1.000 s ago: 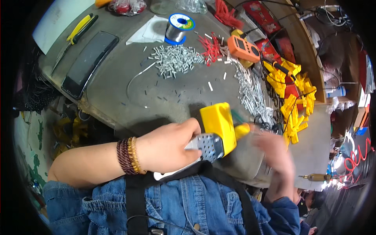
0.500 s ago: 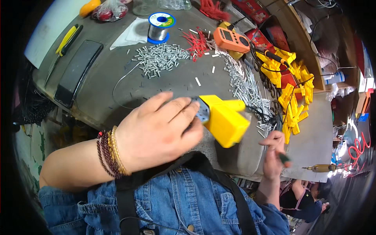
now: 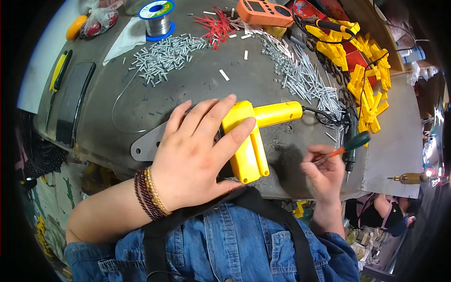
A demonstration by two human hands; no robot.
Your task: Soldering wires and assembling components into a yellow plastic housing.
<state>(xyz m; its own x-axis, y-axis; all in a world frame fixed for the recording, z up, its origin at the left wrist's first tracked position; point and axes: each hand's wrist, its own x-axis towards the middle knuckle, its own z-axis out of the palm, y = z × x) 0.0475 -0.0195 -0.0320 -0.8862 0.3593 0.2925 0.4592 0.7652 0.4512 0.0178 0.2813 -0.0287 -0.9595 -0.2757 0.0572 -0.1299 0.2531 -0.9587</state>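
A yellow plastic tool housing (image 3: 245, 157) lies on the table before me, its round handle (image 3: 277, 113) pointing right and a black cord leaving the handle's end. From its left side a flat grey metal plate (image 3: 143, 146) with a hole sticks out, partly under my hand. My left hand (image 3: 195, 148) grips the housing from the left, fingers over its top and thumb at its near end. Right of the housing and apart from it, my right hand (image 3: 324, 171) holds a screwdriver (image 3: 350, 143) with a green and orange handle. The handle points up and right; the tip is hidden.
Short screws (image 3: 164, 58), long screws (image 3: 310, 87) and red sleeves (image 3: 213, 26) lie in piles beyond. Behind are a solder spool (image 3: 158, 28) and an orange meter (image 3: 263, 11). Yellow shells (image 3: 371, 89) are heaped right, near a dark power screwdriver (image 3: 350, 157). A phone (image 3: 75, 103) lies left.
The yellow housing has turned from a tilted, raised pose to lying flat, handle to the right. My left hand has spread over it. The screwdriver in my right hand now points its handle upward.
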